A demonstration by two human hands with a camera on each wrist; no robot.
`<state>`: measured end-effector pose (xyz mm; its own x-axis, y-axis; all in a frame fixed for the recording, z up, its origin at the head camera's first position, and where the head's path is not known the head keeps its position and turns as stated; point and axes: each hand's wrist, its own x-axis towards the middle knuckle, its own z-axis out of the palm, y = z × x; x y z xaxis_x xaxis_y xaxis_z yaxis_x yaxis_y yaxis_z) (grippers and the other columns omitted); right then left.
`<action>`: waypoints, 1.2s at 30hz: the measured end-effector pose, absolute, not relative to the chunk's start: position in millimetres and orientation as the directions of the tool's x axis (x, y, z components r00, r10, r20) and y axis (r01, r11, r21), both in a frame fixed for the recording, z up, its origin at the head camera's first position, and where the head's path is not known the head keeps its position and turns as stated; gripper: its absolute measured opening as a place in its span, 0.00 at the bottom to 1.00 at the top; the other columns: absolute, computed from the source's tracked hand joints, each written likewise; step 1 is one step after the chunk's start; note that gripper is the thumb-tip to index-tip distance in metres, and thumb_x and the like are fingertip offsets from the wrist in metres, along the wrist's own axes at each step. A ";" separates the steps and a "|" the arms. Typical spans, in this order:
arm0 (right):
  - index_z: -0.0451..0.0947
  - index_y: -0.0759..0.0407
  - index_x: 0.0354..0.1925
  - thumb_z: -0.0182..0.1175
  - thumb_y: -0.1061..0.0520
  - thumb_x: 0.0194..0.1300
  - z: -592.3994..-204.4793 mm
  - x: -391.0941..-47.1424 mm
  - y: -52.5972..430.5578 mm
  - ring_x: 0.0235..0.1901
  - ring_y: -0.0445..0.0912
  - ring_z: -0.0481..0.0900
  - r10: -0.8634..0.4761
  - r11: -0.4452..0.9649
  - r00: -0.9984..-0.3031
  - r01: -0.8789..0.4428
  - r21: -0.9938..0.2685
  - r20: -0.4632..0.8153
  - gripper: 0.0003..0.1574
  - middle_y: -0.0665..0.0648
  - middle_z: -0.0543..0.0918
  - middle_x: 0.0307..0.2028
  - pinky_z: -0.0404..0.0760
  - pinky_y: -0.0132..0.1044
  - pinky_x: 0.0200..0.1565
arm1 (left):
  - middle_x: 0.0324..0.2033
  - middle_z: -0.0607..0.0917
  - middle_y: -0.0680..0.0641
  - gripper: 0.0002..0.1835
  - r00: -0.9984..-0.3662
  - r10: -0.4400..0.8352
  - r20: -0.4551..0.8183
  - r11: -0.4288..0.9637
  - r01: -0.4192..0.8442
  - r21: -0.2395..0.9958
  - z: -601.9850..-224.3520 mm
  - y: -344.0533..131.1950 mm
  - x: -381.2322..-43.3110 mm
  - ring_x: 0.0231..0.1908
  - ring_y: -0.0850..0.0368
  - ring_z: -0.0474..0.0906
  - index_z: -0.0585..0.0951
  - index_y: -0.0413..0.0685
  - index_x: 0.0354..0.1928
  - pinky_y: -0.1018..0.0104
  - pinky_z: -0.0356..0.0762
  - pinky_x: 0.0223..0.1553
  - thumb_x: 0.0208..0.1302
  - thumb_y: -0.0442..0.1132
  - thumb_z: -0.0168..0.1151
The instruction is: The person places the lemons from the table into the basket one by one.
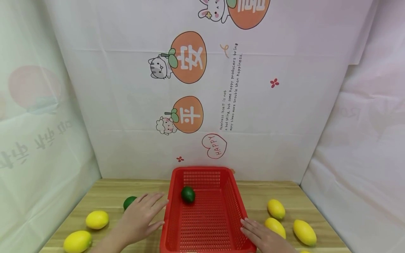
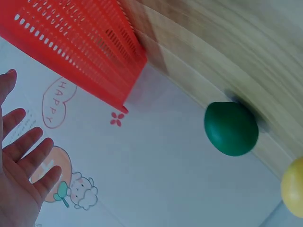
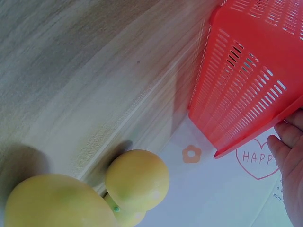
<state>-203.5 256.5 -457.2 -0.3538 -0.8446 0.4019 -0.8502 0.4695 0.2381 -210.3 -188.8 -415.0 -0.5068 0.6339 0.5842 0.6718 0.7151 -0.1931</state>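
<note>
Head view, left fingers (image 1: 159,206): being held straight and spread wide, with the thumb set apart; nothing is being gripped.
Right fingers (image 1: 252,227): being held nearly straight and narrow, side by side, with nothing enclosed.
Left hand (image 1: 141,218): being held just beside the left rim of the basket; whether the rim is being touched cannot be told.
Right hand (image 1: 266,239): being rested by its fingertips on the right rim; in the right wrist view the contact is being shown at the rim, and part of the hand is being cut off by the frame edge.
Red basket (image 1: 202,169): being flanked by both hands, upright on the table (image 1: 262,191).
Inside green fruit (image 1: 188,194): being held within the basket, near its far left corner.
Outside green fruit (image 1: 129,202): being partly hidden by the left hand in the head view, on the table left of the basket; in the left wrist view it is being shown more fully.
Left lemons (image 1: 97,220): two being seen near the table's left side, apart from each other.
Right lemons (image 1: 276,209): four being seen beyond the right hand, one being mostly cut off by the lower edge.
White cloth (image 1: 269,140): being hung behind the table, printed with orange fruits, small animals and a "HAPPY" heart.
</note>
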 end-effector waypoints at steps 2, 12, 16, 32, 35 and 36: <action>0.75 0.65 0.58 0.62 0.38 0.64 -457.4 -203.5 256.2 0.58 0.51 0.75 -0.844 0.473 -0.362 -0.851 0.228 0.396 0.37 0.63 0.76 0.60 0.81 0.38 0.49 | 0.54 0.80 0.43 0.34 -0.502 0.624 0.599 0.724 0.659 -0.202 -417.3 -195.3 -209.5 0.54 0.48 0.76 0.80 0.46 0.56 0.44 0.77 0.50 0.46 0.52 0.77; 0.76 0.64 0.58 0.63 0.37 0.62 -460.3 -206.2 256.4 0.59 0.50 0.74 -0.844 0.468 -0.336 -0.842 0.267 0.417 0.38 0.62 0.77 0.59 0.63 0.24 0.62 | 0.52 0.80 0.40 0.39 -0.519 0.564 0.642 0.779 0.592 -0.206 -429.9 -232.2 -201.7 0.49 0.45 0.78 0.82 0.44 0.53 0.42 0.77 0.48 0.69 0.67 0.33; 0.75 0.64 0.58 0.62 0.37 0.63 -460.5 -206.7 256.0 0.59 0.50 0.74 -0.846 0.463 -0.331 -0.844 0.269 0.419 0.38 0.62 0.77 0.59 0.61 0.24 0.63 | 0.52 0.80 0.40 0.39 -0.526 0.540 0.657 0.801 0.561 -0.210 -434.4 -249.9 -197.4 0.49 0.43 0.78 0.81 0.42 0.52 0.43 0.77 0.46 0.70 0.67 0.33; 0.75 0.66 0.57 0.61 0.37 0.64 -461.7 -208.3 256.5 0.59 0.50 0.73 -0.850 0.445 -0.308 -0.853 0.272 0.426 0.37 0.63 0.77 0.59 0.46 0.21 0.67 | 0.47 0.81 0.38 0.39 -0.583 0.448 0.678 0.868 0.467 -0.172 -453.9 -309.3 -180.6 0.43 0.40 0.79 0.80 0.45 0.50 0.41 0.76 0.39 0.68 0.71 0.35; 0.75 0.66 0.57 0.61 0.37 0.64 -460.9 -208.8 255.7 0.59 0.51 0.73 -0.852 0.437 -0.296 -0.855 0.278 0.432 0.38 0.64 0.77 0.58 0.45 0.22 0.67 | 0.46 0.81 0.37 0.38 -0.623 0.410 0.666 0.887 0.444 -0.130 -456.4 -321.5 -175.7 0.43 0.40 0.79 0.80 0.45 0.49 0.42 0.75 0.39 0.64 0.72 0.43; 0.75 0.66 0.57 0.61 0.37 0.64 -460.8 -208.9 255.7 0.59 0.51 0.72 -0.851 0.441 -0.299 -0.853 0.279 0.431 0.38 0.64 0.77 0.59 0.46 0.22 0.67 | 0.46 0.81 0.38 0.38 -0.638 0.398 0.660 0.894 0.432 -0.121 -457.7 -326.0 -174.0 0.43 0.40 0.78 0.81 0.45 0.49 0.43 0.74 0.40 0.62 0.73 0.47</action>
<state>-208.9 255.7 -460.8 -0.2994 -0.8514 0.4306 -0.8529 0.4411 0.2793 -174.0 -326.0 -457.7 -0.6375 0.3977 0.6598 0.4322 0.8936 -0.1210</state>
